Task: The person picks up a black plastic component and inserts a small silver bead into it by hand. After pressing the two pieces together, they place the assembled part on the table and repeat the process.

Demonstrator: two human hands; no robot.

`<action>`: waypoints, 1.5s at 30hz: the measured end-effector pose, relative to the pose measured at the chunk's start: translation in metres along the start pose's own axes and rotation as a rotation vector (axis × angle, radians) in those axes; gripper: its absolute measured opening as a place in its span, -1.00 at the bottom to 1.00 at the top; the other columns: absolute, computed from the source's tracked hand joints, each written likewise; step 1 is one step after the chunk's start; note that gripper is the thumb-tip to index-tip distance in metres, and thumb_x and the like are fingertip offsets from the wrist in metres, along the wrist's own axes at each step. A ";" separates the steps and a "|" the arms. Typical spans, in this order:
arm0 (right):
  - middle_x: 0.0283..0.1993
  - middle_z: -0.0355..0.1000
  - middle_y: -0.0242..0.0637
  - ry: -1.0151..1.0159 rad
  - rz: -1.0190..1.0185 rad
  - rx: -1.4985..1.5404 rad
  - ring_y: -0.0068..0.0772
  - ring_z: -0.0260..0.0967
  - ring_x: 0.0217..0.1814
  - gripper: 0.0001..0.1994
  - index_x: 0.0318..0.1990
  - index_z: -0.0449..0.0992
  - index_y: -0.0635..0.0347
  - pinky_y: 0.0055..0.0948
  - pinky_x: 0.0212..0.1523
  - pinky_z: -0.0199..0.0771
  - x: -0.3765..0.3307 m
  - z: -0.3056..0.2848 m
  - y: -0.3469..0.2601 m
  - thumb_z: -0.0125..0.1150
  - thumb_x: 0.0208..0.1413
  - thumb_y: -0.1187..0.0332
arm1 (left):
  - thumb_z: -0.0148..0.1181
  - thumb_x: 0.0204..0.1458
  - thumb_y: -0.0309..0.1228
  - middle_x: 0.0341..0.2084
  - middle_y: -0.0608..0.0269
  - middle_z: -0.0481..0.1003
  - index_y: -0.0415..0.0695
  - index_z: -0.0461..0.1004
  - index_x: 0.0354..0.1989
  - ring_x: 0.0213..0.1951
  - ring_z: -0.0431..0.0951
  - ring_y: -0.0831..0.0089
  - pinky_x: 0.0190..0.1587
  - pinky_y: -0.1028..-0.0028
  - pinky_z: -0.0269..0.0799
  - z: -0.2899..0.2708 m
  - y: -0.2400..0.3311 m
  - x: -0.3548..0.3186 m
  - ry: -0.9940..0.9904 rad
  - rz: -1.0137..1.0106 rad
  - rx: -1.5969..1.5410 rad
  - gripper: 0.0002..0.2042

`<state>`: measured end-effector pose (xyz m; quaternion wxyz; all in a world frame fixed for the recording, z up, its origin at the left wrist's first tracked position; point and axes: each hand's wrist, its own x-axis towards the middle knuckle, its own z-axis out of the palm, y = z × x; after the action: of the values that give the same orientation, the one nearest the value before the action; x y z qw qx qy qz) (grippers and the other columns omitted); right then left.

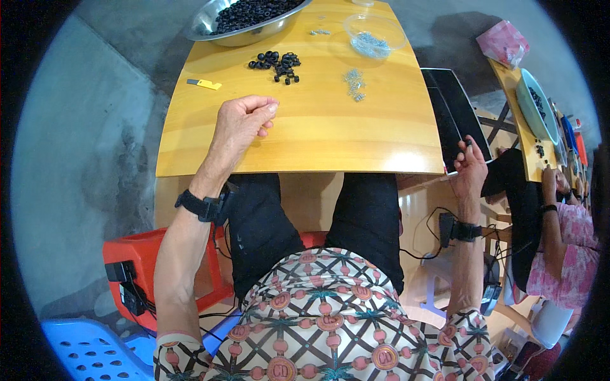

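Observation:
My left hand is just above the near left part of the yellow wooden table. Its thumb and fingers are pinched together, and whatever they hold is hidden. To the right, past the table's edge, my right hand grips a small round black part between its fingertips. That hand is over a black tray with a pale rim. A loose pile of small black ring-like parts lies beyond my left hand. Small silvery metal pieces are scattered right of the pile.
A steel bowl full of black parts stands at the far left. A clear plastic bowl holds more metal pieces. A yellow cutter lies at the left. Another person works at a neighbouring table on the right, with a teal basin.

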<state>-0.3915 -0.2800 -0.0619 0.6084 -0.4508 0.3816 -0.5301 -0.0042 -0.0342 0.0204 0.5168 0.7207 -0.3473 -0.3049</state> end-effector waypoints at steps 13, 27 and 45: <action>-0.20 0.48 -0.30 -0.055 0.099 -0.128 -0.68 0.32 -0.42 -0.63 0.14 0.30 0.30 -0.71 -0.48 0.32 0.034 0.017 -0.033 0.07 0.20 0.40 | 0.20 -0.04 -0.42 -0.39 0.18 0.57 -0.24 0.55 -0.20 -0.36 0.57 0.46 -0.30 0.50 0.48 0.026 0.024 0.059 -0.064 0.410 0.508 -0.76; -0.37 0.48 -0.37 -0.435 -0.019 -0.444 -0.68 0.32 -0.50 -0.78 -0.09 0.49 0.30 -0.69 -0.50 0.34 -0.023 0.151 0.003 0.15 0.09 0.48 | 0.25 -0.17 -0.43 -0.50 0.02 0.55 -0.21 0.58 -0.39 -0.40 0.59 0.16 -0.29 0.30 0.48 0.099 0.023 0.115 -0.121 0.556 0.743 -0.84; -0.48 0.46 -0.33 -0.444 -0.158 -0.633 -0.63 0.31 -0.56 -0.85 -0.19 0.52 0.30 -0.61 -0.50 0.35 -0.026 0.159 0.005 0.15 0.08 0.48 | 0.17 -0.01 -0.44 -0.65 0.30 0.49 -0.31 0.55 -0.38 -0.59 0.45 0.62 -0.52 0.58 0.38 0.079 0.017 0.111 -0.215 0.351 0.493 -0.84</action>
<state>-0.2440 -0.2312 -0.0193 0.4644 -0.7479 0.3491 -0.3211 -0.0066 -0.1710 0.0057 0.3316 0.7171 -0.5822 -0.1920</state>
